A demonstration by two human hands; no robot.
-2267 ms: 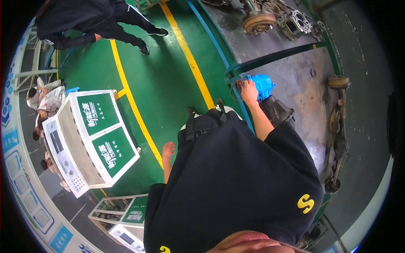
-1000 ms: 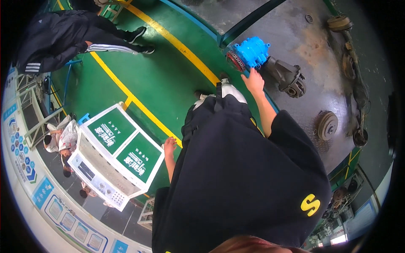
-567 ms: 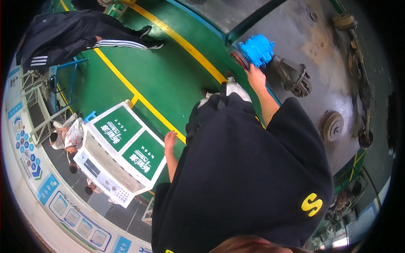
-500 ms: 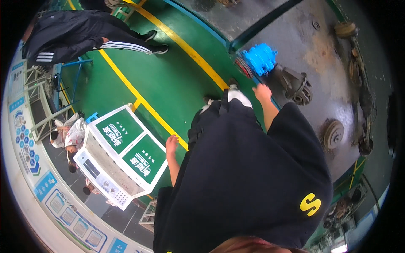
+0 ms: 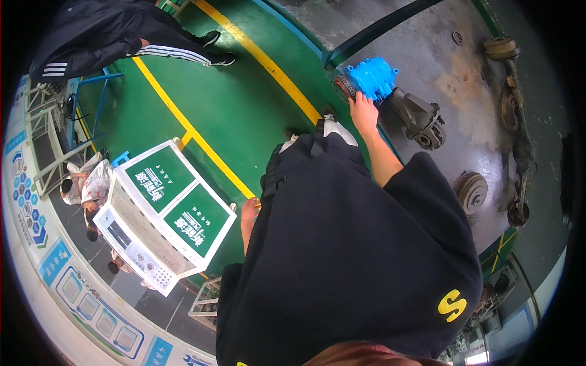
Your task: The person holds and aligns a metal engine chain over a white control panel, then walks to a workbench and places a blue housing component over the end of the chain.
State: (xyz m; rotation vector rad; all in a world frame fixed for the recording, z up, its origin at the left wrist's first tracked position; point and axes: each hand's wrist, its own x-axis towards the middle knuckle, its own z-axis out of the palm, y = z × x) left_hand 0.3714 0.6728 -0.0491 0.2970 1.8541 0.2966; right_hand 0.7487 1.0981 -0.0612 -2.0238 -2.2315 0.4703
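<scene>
My right hand [image 5: 364, 114] reaches forward with fingers stretched out. Its fingertips are at the near edge of a blue-painted machine housing [image 5: 373, 78], beside the reddish-brown ring [image 5: 345, 87] on that housing's left end. Whether they press on it or only hover is hard to tell. A dark grey cast differential housing [image 5: 419, 119] lies just right of the hand on the grey bench top [image 5: 442, 143]. At my left side hangs my left hand [image 5: 249, 210], fingers loosely bent and apart, nothing visible in it. It is nearest to the white control console [image 5: 146, 241] with green panels.
A brake drum [image 5: 472, 194] and other worn metal parts lie farther right. A blue-green frame bar [image 5: 378, 33] crosses the bench's far side. Another person in dark clothes [image 5: 110, 39] stands far left. Yellow lines [image 5: 259, 55] cross the green floor [image 5: 238, 100].
My right hand has moved forward and slightly left, up to the blue housing. My left hand has stayed low by my side; the whole view has shifted a little.
</scene>
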